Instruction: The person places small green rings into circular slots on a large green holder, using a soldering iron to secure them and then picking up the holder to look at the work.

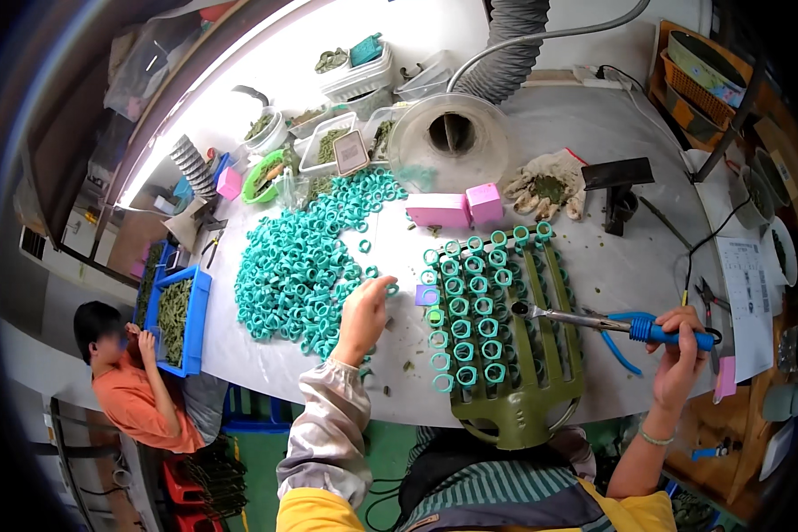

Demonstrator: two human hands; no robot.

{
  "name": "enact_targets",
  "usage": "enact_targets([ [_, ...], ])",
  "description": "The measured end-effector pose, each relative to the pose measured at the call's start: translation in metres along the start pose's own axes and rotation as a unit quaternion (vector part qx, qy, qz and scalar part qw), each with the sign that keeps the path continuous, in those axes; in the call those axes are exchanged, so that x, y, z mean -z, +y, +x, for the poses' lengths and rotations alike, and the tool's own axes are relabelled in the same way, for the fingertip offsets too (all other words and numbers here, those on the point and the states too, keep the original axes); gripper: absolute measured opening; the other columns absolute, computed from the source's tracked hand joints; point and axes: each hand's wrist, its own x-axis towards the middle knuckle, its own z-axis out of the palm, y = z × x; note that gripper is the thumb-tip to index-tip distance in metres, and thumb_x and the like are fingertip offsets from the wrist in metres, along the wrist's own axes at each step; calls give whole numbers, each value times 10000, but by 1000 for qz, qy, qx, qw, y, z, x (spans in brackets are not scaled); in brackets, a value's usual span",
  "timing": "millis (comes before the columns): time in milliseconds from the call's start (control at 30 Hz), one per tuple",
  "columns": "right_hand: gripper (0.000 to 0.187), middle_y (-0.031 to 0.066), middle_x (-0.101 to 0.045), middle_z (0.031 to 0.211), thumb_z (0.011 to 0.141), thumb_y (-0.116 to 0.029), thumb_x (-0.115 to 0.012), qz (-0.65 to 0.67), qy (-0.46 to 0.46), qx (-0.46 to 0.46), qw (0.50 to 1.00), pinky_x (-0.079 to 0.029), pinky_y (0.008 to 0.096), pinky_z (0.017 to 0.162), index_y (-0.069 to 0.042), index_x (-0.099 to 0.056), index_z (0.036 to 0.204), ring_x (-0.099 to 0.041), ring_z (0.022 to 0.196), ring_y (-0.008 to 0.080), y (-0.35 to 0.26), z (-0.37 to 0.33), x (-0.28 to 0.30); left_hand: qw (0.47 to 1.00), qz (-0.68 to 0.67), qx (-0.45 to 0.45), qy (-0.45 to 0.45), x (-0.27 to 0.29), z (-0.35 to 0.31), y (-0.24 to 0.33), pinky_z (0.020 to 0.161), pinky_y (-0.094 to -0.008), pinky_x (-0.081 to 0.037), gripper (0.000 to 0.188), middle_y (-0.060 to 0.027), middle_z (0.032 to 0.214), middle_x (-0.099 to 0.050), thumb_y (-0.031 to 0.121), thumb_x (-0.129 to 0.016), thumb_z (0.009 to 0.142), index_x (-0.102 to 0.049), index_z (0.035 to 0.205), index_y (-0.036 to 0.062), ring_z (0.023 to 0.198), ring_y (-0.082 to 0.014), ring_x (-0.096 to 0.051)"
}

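Note:
My left hand (364, 312) is beside a large heap of teal rings (306, 262). Its fingertips are pinched together, and a bit of teal shows at them, apparently one ring mostly hidden. In my right hand (678, 359) is a soldering iron (652, 331) with a blue handle and a metal shaft. Its wide, dark tip points left, over an olive-green rack (519, 410) of parallel bars. Rows of teal rings stand along the rack's left bars and its far edge; the right bars show few.
Pink blocks (439, 210), a soiled glove (548, 182) and a black stand (618, 182) lie beyond the rack. A clear suction hood (452, 137) and tubs of green pieces (332, 146) line the back. Blue pliers (622, 350) lie below the iron. Another person (146, 399) works at left.

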Motion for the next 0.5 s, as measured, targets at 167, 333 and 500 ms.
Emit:
enact_targets([
  [167, 223, 68, -575, 869, 933, -175, -510, -8, 9, -2, 1000, -470, 231, 460, -33, -587, 780, -591, 835, 139, 0, -2, 2, 842, -465, 273, -33, 7, 1, -3, 889, -272, -538, 236, -67, 1078, -652, 64, -530, 974, -663, 1159, 0, 933, -125, -630],
  [333, 221, 63, -574, 868, 932, -183, -517, -13, 15, -6, 1000, -471, 231, 461, -40, -590, 779, -592, 844, 140, -2, -4, 1, 801, -510, 303, -78, 11, -2, -2, 869, -265, -518, 253, -76, 1178, -645, 122, -623, 944, -666, 1141, -30, 958, -126, -637],
  [500, 221, 60, -571, 864, 930, -184, -519, -8, 13, 0, 1000, -471, 231, 461, -42, -589, 776, -590, 847, 140, -2, -4, 3, 931, -301, 208, -12, 0, -3, 11, 777, -246, -517, 174, -42, 959, -626, 76, -633, 918, -676, 1061, -13, 851, -122, -642],
])
